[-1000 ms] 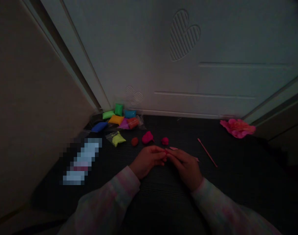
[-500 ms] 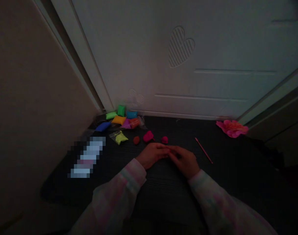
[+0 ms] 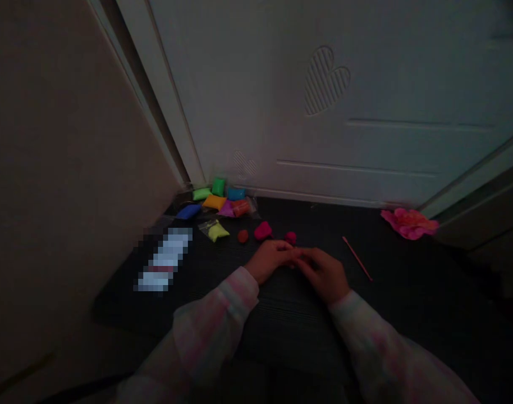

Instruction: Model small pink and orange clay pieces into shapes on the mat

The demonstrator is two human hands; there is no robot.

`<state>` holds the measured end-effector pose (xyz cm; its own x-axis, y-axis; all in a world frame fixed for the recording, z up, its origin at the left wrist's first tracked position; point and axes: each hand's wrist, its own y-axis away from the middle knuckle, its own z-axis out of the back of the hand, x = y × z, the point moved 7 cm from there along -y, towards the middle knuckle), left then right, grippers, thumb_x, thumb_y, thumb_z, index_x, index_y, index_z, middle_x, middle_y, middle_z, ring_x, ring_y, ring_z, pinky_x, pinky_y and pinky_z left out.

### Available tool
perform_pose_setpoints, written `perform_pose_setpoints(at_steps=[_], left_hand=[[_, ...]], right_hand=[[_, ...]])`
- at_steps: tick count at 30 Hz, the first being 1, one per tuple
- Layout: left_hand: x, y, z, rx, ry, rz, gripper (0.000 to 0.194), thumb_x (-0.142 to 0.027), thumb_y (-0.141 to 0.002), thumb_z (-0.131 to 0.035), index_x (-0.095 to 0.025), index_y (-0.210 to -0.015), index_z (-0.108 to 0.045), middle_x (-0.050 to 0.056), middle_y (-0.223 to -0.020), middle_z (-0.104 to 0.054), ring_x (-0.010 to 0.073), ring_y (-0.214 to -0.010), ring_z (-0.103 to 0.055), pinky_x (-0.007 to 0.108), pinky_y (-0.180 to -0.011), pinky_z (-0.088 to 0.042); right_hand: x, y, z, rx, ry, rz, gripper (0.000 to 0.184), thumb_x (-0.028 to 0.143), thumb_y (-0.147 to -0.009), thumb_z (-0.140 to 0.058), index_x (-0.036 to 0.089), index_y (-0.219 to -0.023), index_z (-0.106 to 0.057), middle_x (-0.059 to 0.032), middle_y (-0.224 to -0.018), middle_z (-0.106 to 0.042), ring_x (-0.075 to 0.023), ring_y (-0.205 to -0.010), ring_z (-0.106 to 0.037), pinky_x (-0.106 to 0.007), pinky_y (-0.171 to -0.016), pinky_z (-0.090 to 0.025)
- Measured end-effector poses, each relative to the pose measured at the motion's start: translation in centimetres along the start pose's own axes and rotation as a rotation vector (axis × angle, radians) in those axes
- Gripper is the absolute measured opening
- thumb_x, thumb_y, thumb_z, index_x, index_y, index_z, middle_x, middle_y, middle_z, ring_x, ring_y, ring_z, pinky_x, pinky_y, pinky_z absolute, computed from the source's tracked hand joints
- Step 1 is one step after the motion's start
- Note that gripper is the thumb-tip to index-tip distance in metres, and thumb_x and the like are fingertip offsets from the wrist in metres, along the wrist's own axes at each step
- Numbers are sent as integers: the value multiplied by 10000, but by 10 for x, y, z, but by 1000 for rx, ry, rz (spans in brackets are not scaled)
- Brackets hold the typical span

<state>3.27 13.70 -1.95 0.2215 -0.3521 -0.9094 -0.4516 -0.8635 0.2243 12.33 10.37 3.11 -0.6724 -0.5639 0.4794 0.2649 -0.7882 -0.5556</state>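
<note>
My left hand and my right hand meet at the fingertips low over the dark table. The fingers of both are bent and pinched together; whatever lies between them is too dark and small to make out. Just beyond the fingertips sits a small pink lump of modelling clay. A larger pink clay lump lies behind my left hand, with a brownish-orange clay ball to its left. To the right of my right hand rests a thin pink modelling stick.
Several colourful clay packets, among them an orange packet, lie at the back left. An opened yellow-green packet is nearer. A pixelated bright rectangle lies left; a pink flower sits back right. A white door rises behind the table.
The whole view has shifted, so things appear slightly farther right. My fingertips stay together with a small change in finger position. The clay pieces and stick keep their places on the table.
</note>
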Motion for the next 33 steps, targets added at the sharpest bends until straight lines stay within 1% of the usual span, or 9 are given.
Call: perform_pose_setpoints(at_steps=[4,7,10,13,16,18,22,29,33], left_hand=[[3,0,-4,58,74,18,218,-265,-579,-667,-102,-718,-624,18,-683,-594,76,-600,-513,228,-615,-373],[3,2,-6,93,117,49,232,-278,-603,-648,-93,-744,-635,47,-747,-606,107,-703,-536,243,-679,-382],[4,5,-7,113,107,93,219,-284,-623,-631,-90,-725,-638,56,-752,-610,112,-713,-536,239,-662,-384],[5,6,-6,134,111,132,187,-259,-624,-631,-93,-711,-638,50,-739,-611,105,-688,-535,233,-635,-384],[6,5,-5,124,116,133,161,-232,-606,-645,-91,-683,-635,38,-710,-606,94,-658,-533,226,-630,-384],[6,4,-3,106,102,120,147,-221,-603,-648,-90,-665,-630,32,-692,-604,87,-644,-533,220,-628,-382],[6,2,0,62,112,85,123,-201,-593,-654,-96,-622,-596,20,-646,-600,93,-628,-543,236,-647,-385],[3,3,-2,59,163,48,169,-160,-539,-686,-112,-566,-525,-4,-573,-591,104,-594,-558,254,-651,-396],[2,3,-1,49,162,44,142,-163,-547,-680,-103,-569,-553,5,-585,-602,106,-602,-563,252,-655,-404]], right_hand=[[-2,-1,1,-26,-30,9,130,204,-765,-468,162,-777,-590,-23,-649,-606,-122,-588,-557,-228,-547,-443],[-2,-1,0,-27,-52,-14,124,197,-764,-475,170,-792,-593,-21,-668,-610,-123,-613,-559,-229,-570,-443],[-2,-1,1,-33,-58,-43,103,205,-756,-492,175,-784,-586,-11,-655,-595,-115,-594,-544,-222,-556,-434],[-4,1,1,-51,-59,-83,74,229,-733,-524,175,-754,-571,9,-603,-553,-100,-534,-508,-209,-502,-414],[-6,1,1,-68,-75,-113,74,241,-706,-550,175,-740,-551,32,-557,-504,-88,-493,-475,-201,-473,-398],[-6,1,0,-70,-92,-107,91,224,-701,-549,173,-777,-545,39,-553,-492,-82,-486,-469,-196,-472,-395],[-3,1,-2,-42,-118,-75,149,203,-702,-538,173,-848,-531,38,-575,-493,-80,-498,-468,-193,-475,-397],[-3,2,-6,13,-140,-56,194,205,-709,-529,181,-901,-523,23,-619,-512,-89,-525,-473,-208,-495,-410],[-3,2,-6,19,-130,-57,205,208,-704,-545,181,-907,-529,20,-626,-522,-94,-537,-477,-213,-498,-410]])
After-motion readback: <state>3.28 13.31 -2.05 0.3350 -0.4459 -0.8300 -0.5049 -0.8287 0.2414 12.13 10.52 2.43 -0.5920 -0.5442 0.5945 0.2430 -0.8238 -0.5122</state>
